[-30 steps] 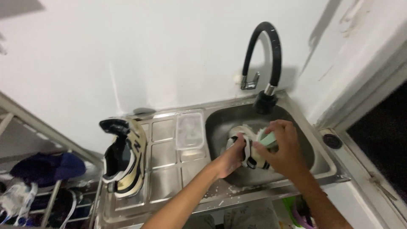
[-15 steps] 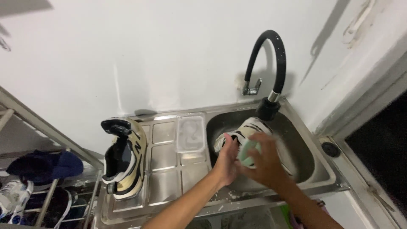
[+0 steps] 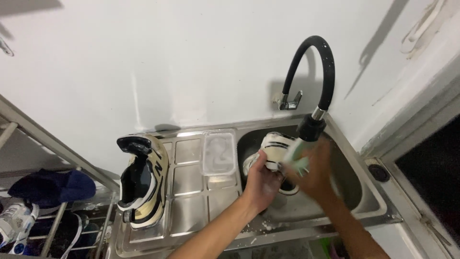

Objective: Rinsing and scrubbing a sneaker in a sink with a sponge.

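Left hand [image 3: 261, 180] clenched around a cream and black shoe [image 3: 275, 151], held over the basin of a steel sink [image 3: 354, 192], just under the black bendy tap [image 3: 314, 86]. Right hand [image 3: 314, 170] blurred, pressed against the same shoe, gripping a pale green brush [image 3: 297, 160] at the shoe's side. Shoe tilted, toe end toward the wall, sole partly hidden by the fingers. White suds scattered on the sink's front rim near the left wrist. A clear plastic tub [image 3: 219, 152] with soapy water on the ribbed draining surface [image 3: 189, 201], just beside the basin. Second shoe [image 3: 143, 180] of the pair on its side at the far left of that surface, well apart from both hands. Dark blue cloth [image 3: 52, 184] on a rack lower left.
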